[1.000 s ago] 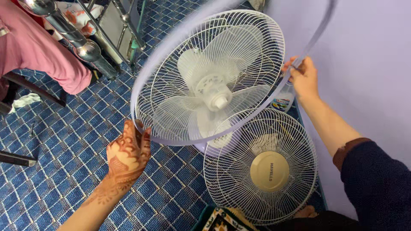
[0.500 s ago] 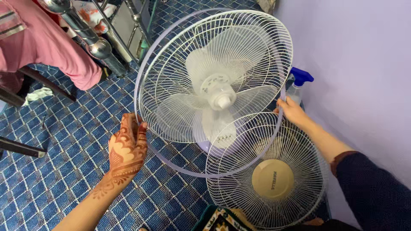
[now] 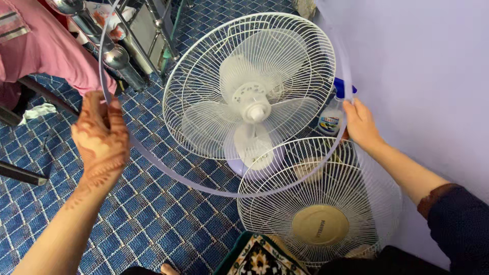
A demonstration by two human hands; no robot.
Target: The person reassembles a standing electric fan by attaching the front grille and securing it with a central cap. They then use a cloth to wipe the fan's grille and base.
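Both hands grip a thin pale-lilac plastic hoop, the fan's guard ring (image 3: 168,173), held up over the fan: left hand (image 3: 100,136), w/ dark patterned dye on its back, is clenched round the ring's left side, and right hand (image 3: 360,125) pinches the ring's right side near the lilac wall (image 3: 433,76). Ring encircles the white wire rear guard w/ its three white blades (image 3: 249,89), which tilts up above the blue checked mat (image 3: 153,214). Loose white wire front grille w/ a round beige centre cap (image 3: 320,203) leans just beside the fan's base, near the wall; a small spray bottle w/ blue cap (image 3: 333,114) stands behind it, next to the right hand.
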